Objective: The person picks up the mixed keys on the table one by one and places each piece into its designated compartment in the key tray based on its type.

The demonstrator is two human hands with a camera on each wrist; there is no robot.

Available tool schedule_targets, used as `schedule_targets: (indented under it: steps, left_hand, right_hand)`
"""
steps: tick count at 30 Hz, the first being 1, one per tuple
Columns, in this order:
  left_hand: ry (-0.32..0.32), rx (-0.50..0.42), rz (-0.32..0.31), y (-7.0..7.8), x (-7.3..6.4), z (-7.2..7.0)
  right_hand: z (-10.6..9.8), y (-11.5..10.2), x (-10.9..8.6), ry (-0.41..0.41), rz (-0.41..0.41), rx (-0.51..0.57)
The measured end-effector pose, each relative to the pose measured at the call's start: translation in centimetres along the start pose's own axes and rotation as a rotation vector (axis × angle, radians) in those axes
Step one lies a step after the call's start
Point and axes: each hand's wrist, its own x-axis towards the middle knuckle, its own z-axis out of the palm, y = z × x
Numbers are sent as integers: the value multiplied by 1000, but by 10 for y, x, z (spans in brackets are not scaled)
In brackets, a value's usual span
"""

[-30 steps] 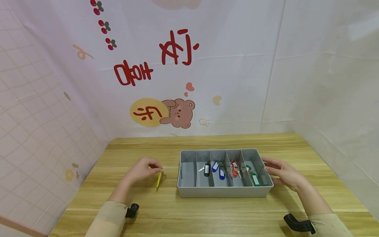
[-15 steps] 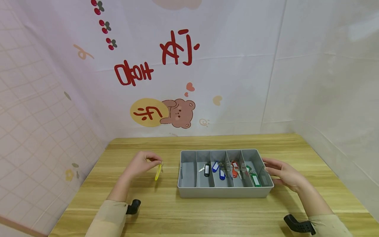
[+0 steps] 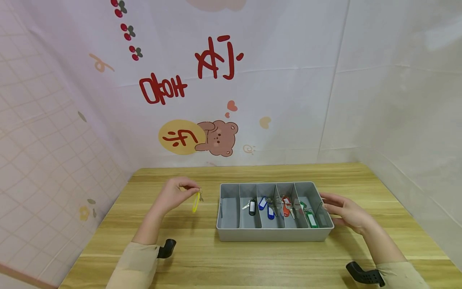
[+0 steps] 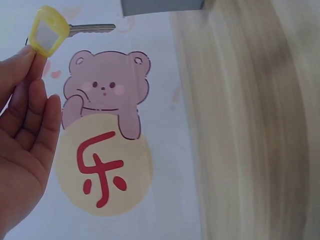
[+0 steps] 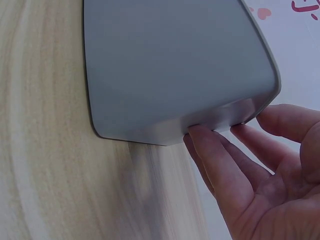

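Observation:
My left hand pinches a yellow key tag between thumb and fingertips, above the table left of the box. In the left wrist view the tag shows its white label, and a metal key sticks out sideways from it. My right hand rests with extended fingers against the right end of a grey divided box. Up close, the right fingertips touch the box's outer end wall near its rim.
Inside the box lie keys with a black tag, blue tags, red tags and green tags, split by dividers. The leftmost compartment shows bare grey. A printed cloth stands behind the wooden table.
My left hand has risen and shifted slightly right, lifting the yellow key tag higher off the table. The right hand and the box stay where they were.

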Motion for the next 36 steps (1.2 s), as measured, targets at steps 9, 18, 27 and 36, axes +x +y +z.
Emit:
schedule_targets:
  steps: [9, 18, 27, 36]
  left_hand:
    - [31, 0, 5, 15, 8, -1]
    - [29, 2, 20, 28, 16, 4]
    - [13, -14, 46, 41, 23, 13]
    - [-46, -57, 3, 51, 30, 26]
  right_hand:
    - [0, 0, -1, 1, 0, 0]
    - [0, 0, -1, -1, -3, 7]
    - [1, -2, -1, -2, 1, -4]
    - [1, -2, -1, 1, 10, -4]
